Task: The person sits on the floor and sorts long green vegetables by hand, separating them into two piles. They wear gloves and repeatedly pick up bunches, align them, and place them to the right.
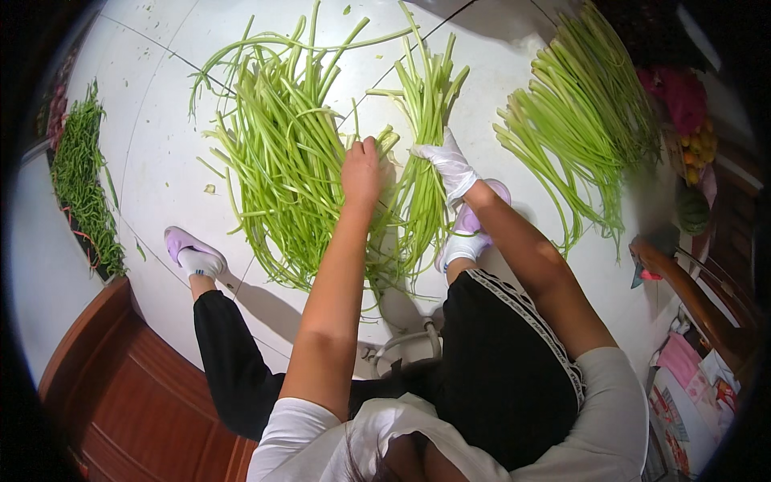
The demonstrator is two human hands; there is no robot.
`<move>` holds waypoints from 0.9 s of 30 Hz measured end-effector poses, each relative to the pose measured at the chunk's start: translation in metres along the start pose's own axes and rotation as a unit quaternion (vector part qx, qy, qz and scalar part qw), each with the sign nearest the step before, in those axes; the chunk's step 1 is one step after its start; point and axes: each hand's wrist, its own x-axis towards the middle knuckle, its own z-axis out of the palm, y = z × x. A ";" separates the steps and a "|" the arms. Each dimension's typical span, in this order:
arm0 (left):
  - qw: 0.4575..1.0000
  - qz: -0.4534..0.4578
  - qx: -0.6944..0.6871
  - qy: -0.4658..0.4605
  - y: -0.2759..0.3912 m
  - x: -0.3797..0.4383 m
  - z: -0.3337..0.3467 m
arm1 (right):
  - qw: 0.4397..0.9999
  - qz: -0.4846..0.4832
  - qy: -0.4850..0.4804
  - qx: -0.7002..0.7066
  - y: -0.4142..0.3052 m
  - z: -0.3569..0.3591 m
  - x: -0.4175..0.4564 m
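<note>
My right hand [449, 165], in a thin white glove, is closed around a bundle of long green vegetable stalks [427, 114], held near its middle over the floor. To its left, my bare left hand [361, 172] has its fingertips bunched at a few pale stalk ends [387, 140]; whether it grips them is hidden. A large loose pile of green stalks [289, 162] lies just left of that hand. On the far right rests another large heap of stalks [578, 114], its stalks lying more nearly parallel.
White floor tiles [150, 150] carry leaf scraps. Green chili peppers [84, 181] lie in a tray at the left. My slippered feet flank the pile. A reddish wooden furniture piece [150, 385] is at lower left; a watermelon [692, 211] and yellow-orange fruit [699, 147] are at right.
</note>
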 end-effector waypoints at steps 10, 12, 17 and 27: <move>0.754 -0.189 -0.627 -0.052 0.017 0.059 -0.117 | 0.982 -0.042 -0.066 -0.170 0.015 0.002 0.043; 0.733 -0.170 -0.653 -0.087 0.012 0.060 -0.144 | 0.944 -0.059 -0.034 -0.323 -0.019 0.030 0.031; 0.728 -0.121 -0.652 -0.173 0.019 0.068 -0.147 | 0.962 -0.215 -0.043 -0.165 -0.070 0.037 0.026; 0.796 -0.030 -0.587 -0.147 0.077 0.091 -0.167 | 0.945 -0.011 -0.328 -0.013 -0.085 0.080 -0.029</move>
